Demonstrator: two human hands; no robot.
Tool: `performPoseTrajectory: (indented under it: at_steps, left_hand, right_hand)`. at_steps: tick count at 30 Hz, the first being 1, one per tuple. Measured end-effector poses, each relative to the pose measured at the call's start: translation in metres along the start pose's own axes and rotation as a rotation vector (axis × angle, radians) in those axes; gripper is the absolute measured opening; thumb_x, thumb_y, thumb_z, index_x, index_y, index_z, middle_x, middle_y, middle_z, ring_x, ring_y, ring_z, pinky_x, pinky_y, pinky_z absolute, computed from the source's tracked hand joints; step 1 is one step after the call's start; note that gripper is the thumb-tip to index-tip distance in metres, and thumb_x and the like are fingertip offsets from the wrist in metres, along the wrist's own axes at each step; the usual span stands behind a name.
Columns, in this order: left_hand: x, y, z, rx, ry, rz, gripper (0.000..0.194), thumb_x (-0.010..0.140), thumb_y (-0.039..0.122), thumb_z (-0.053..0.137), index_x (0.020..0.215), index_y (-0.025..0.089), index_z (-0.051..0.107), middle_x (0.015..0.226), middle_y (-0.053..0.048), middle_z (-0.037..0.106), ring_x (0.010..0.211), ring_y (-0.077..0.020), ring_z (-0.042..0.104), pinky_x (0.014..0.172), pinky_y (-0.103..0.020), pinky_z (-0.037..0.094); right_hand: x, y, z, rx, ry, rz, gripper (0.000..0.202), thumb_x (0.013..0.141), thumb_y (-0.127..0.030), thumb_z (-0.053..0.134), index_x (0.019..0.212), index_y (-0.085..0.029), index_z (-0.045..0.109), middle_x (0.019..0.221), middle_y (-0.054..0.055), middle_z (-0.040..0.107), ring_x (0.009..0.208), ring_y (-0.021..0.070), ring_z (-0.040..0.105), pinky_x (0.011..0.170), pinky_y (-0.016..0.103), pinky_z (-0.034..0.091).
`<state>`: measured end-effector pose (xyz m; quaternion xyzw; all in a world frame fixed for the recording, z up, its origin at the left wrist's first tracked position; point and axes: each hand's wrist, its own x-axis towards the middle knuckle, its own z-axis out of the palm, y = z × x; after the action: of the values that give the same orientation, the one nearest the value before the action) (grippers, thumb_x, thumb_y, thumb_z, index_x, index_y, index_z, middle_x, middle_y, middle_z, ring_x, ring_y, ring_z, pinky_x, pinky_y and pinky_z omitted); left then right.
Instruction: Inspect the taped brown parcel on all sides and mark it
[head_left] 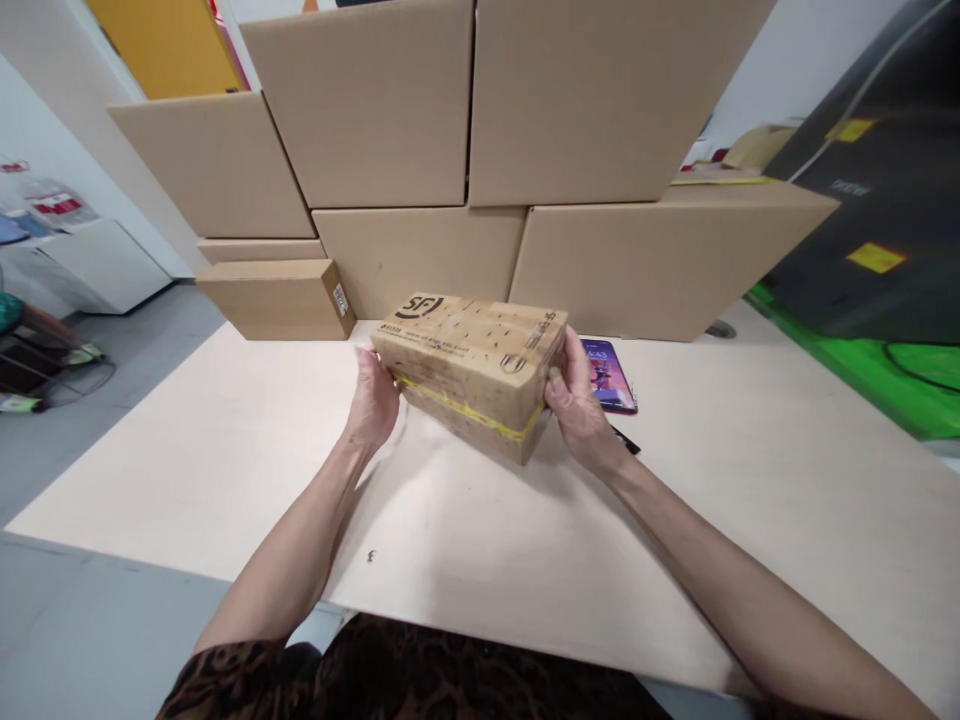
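A brown cardboard box (465, 345) with black "SF" print and a yellow band along its side is held tilted over the table (480, 560). My left hand (373, 400) grips its left end, thumb on top near the corner. At the right end my right hand (581, 405) is closed on the box, its thumb against the end face. Fingers under and behind the box are partly hidden. Just behind my right hand lies a phone (611, 375) with a lit screen, and a small black item (626, 440) shows beside the wrist.
Several large cartons (420, 260) are stacked along the table's back. A flatter carton (270, 300) with a label stands at the left back. A small black mark (371, 556) shows near the front edge. Green flooring (870, 385) and a large dark object (885, 200) are at the right.
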<state>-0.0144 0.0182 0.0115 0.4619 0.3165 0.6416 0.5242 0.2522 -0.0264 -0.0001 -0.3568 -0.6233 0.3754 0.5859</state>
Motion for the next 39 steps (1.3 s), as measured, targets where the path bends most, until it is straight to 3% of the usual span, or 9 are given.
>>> performPoseTrajectory:
  at_steps: [3,7,9,12,18,24,31,35,39]
  left_hand:
    - [0.002,0.002,-0.005,-0.063,-0.003,-0.086,0.087,0.082,0.101,0.051,0.122,0.028,0.076,0.143,-0.011,0.076,0.155,-0.0403,0.054,0.120,-0.057,0.054]
    - [0.003,0.005,-0.008,-0.106,0.038,-0.092,0.055,0.079,0.062,0.090,0.116,0.025,0.072,0.134,-0.009,0.080,0.147,-0.0376,0.063,0.123,-0.052,0.054]
    - [0.001,0.006,-0.006,-0.118,0.060,-0.053,0.051,0.080,0.051,0.092,0.117,0.026,0.069,0.135,-0.007,0.079,0.144,-0.0351,0.065,0.124,-0.051,0.054]
    - [-0.006,0.009,0.000,-0.095,0.055,0.072,0.049,0.085,0.053,0.088,0.121,0.027,0.067,0.134,-0.006,0.078,0.146,-0.0339,0.064,0.126,-0.050,0.052]
    - [-0.019,0.024,0.012,-0.048,-0.059,0.169,0.060,0.078,0.056,0.092,0.127,0.030,0.069,0.144,-0.007,0.072,0.154,-0.0395,0.056,0.130,-0.053,0.049]
    - [-0.013,0.032,0.004,-0.042,-0.132,0.120,0.068,0.082,0.052,0.092,0.143,0.041,0.067,0.173,0.000,0.051,0.162,-0.0391,0.045,0.131,-0.054,0.047]
    - [-0.008,0.018,-0.003,0.190,-0.119,0.156,0.085,0.092,0.069,0.075,0.167,0.042,0.045,0.184,0.000,0.032,0.174,-0.0341,0.019,0.142,-0.052,0.022]
    - [-0.012,0.016,-0.007,0.356,-0.287,0.201,0.111,0.084,0.080,0.078,0.175,0.036,0.031,0.188,-0.005,0.016,0.175,-0.0359,0.004,0.143,-0.054,0.003]
    - [-0.014,0.025,-0.013,0.441,-0.336,0.186,0.119,0.080,0.077,0.083,0.176,0.029,0.031,0.188,-0.010,0.013,0.175,-0.0408,-0.001,0.141,-0.059,-0.004]
  right_hand:
    - [-0.010,0.009,0.005,-0.127,-0.071,-0.104,0.073,0.099,-0.068,0.066,0.166,-0.046,0.044,0.179,0.000,0.042,0.171,0.0334,0.028,0.141,0.064,0.018]
    - [-0.022,0.012,0.013,-0.222,-0.201,-0.322,0.055,0.105,-0.060,0.059,0.159,-0.053,0.051,0.175,-0.007,0.049,0.170,0.0323,0.031,0.140,0.068,0.018]
    - [-0.025,0.009,0.016,-0.185,-0.193,-0.317,0.051,0.111,-0.061,0.044,0.160,-0.052,0.052,0.172,-0.007,0.052,0.168,0.0298,0.035,0.141,0.065,0.020]
    - [-0.025,0.006,0.017,-0.129,-0.052,-0.138,0.058,0.109,-0.070,0.036,0.153,-0.043,0.063,0.168,-0.002,0.059,0.166,0.0286,0.041,0.142,0.059,0.020]
    - [-0.020,0.019,0.023,0.072,0.258,0.400,0.075,0.092,-0.079,0.066,0.151,-0.033,0.062,0.173,0.007,0.052,0.165,0.0319,0.043,0.138,0.058,0.030]
    - [-0.017,0.014,0.035,0.502,0.118,0.573,0.052,0.088,-0.076,0.071,0.116,-0.033,0.078,0.132,0.002,0.084,0.133,0.0343,0.075,0.115,0.057,0.061]
    - [-0.025,0.014,0.035,0.399,0.165,0.448,0.045,0.092,-0.073,0.072,0.098,-0.029,0.077,0.105,0.002,0.087,0.121,0.0321,0.078,0.109,0.052,0.064]
    - [-0.029,0.011,0.033,0.253,0.168,0.309,0.042,0.096,-0.069,0.069,0.104,-0.029,0.073,0.116,0.003,0.084,0.122,0.0312,0.076,0.113,0.051,0.060]
    - [-0.032,0.001,0.034,0.162,0.109,0.205,0.043,0.100,-0.066,0.066,0.123,-0.031,0.070,0.132,0.006,0.081,0.128,0.0327,0.075,0.115,0.054,0.059]
